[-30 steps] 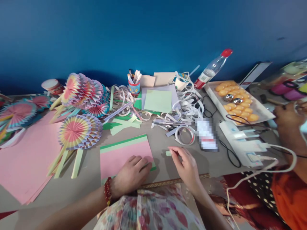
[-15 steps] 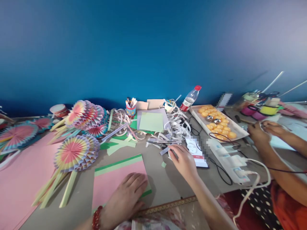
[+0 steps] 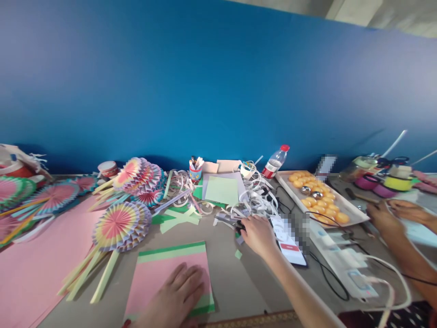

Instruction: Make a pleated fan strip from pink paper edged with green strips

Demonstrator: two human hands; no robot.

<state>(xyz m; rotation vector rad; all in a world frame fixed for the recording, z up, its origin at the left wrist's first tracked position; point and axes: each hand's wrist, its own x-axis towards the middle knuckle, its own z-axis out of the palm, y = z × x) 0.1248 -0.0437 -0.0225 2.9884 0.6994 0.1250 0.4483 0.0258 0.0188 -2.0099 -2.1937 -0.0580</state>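
Note:
My left hand [image 3: 175,291] lies flat, fingers stretched, on a layered sheet of pink paper [image 3: 152,278] edged with pale and dark green strips. Beyond it, my right hand [image 3: 257,234] reaches over the table, its fingers curled on the dark handles of a pair of scissors [image 3: 240,226]. The blades point left among paper scraps, partly hidden. A small pale green paper piece [image 3: 238,254] rests on the table just below that hand. The tape roll is covered by the right hand.
Pleated paper fans [image 3: 118,228] and pink sheets [image 3: 30,278] lie left. Paper strips surround a pen cup [image 3: 195,172] and a green sheet [image 3: 221,190]. To the right are a phone [image 3: 290,243], power strip [image 3: 353,269], tray of yellow balls [image 3: 357,212], bottle [image 3: 276,160] and another person's hands [image 3: 384,218].
The small green piece has left my right fingers and lies on the table. My right hand has moved forward over the tape to the scissors. The left stays on the pink paper; the view tilted up.

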